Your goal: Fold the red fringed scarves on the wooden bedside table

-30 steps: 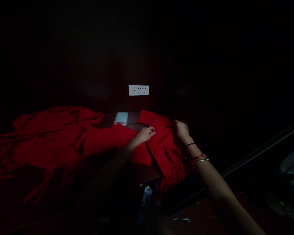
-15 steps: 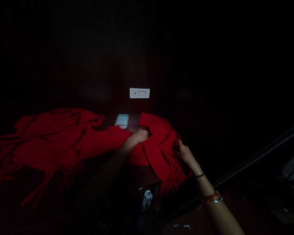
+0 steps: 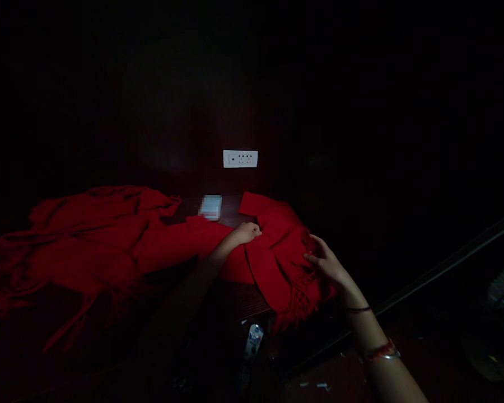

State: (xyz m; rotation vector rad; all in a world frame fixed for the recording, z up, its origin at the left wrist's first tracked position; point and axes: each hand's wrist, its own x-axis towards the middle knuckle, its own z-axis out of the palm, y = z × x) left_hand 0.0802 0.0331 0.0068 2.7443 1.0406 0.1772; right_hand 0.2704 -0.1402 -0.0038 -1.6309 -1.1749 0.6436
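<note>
A red fringed scarf [image 3: 273, 224] lies folded and rumpled on a dark wooden surface. My left hand [image 3: 248, 232] is closed with curled fingers on the scarf's inner edge, near its middle. At the scarf's right side, my right hand [image 3: 328, 264] has its thumb and fingers apart around bunched cloth and fringe; it touches the cloth, without a clear grip. More red fringed cloth [image 3: 96, 240] is heaped on the left, and a flat red stretch runs from it under my left forearm. Darkness hides where the pieces join.
Behind the cloth lies a light, blurred-out rectangular object [image 3: 211, 207]. A white wall socket [image 3: 240, 159] is above it. Near the front edge is a remote control [image 3: 252, 340]. Small white scraps [image 3: 321, 385] lie at the lower right. Most surroundings are very dark.
My right hand has shifted right and its fingers have spread from a closed pinch. My left hand has slid slightly right along the scarf.
</note>
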